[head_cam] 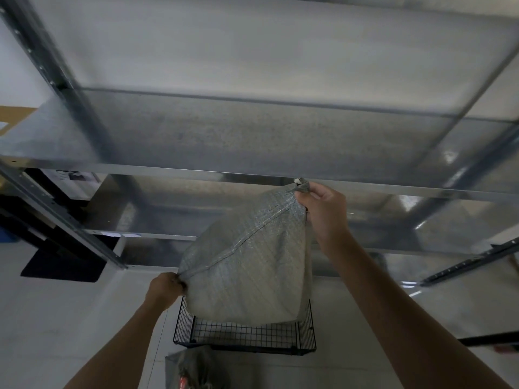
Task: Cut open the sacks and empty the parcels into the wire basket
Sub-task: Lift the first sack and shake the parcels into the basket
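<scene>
Right at the bottom edge, a crumpled grey sack (193, 369) is seen lying on the pale floor (70, 318), just in front of the basket. A bit of red shows on it, but it's too blurry for more to be told.

Just past that, a black wire basket (244, 335) is parked on the floor. Most of its inside is hidden by what's being held over it, so its contents can't be made out.

A grey woven sack (247, 262) is held up in the air above the basket, tilted, with its stitched seam running diagonally from lower left to upper right. Its lower end hangs down to the basket's rim, maybe a little inside it, hard to tell.

The left hand (165, 290) is clenched on the lower-left corner of that seam, with the fabric pinched tight. The right hand (323, 209) is raised higher and wrapped around the bunched top corner, where a small white scrap (299, 181) pokes out.

Behind all that, a galvanized metal shelving rack (252, 141) fills the view, with several shelves seen from in front and a bit above. Off to the left, a dark mat (61, 262) is laid on the floor by the rack's post, and a bit of brown cardboard (14, 119) is visible at the far left edge.
</scene>
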